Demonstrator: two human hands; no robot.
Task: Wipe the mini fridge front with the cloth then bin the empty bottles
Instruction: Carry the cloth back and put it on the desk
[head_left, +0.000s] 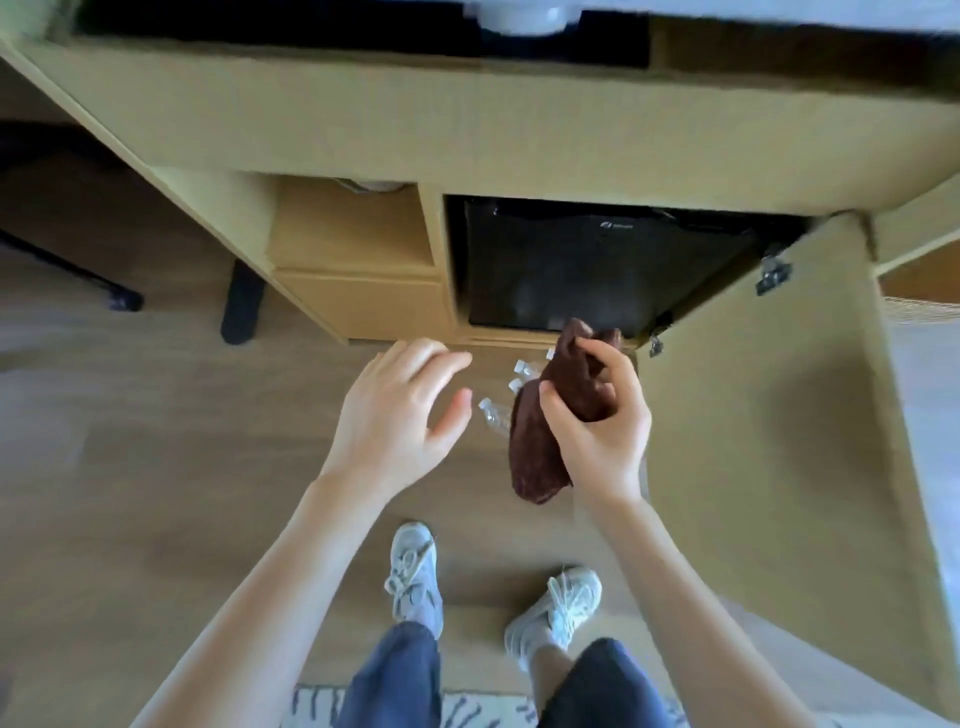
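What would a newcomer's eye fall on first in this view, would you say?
The dark brown cloth gripped in the right hand at centre stands out, hanging over clear plastic bottles lying on the wooden floor. Behind it, the black mini fridge sits in its cabinet recess, the cabinet door open at right.

Soft even daylight, motion-blurred throughout, wide-angle bending at edges

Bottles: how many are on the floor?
4, in a row before the fridge: one bottle left of the cloth, three caps peeking behind it. More may be hidden.
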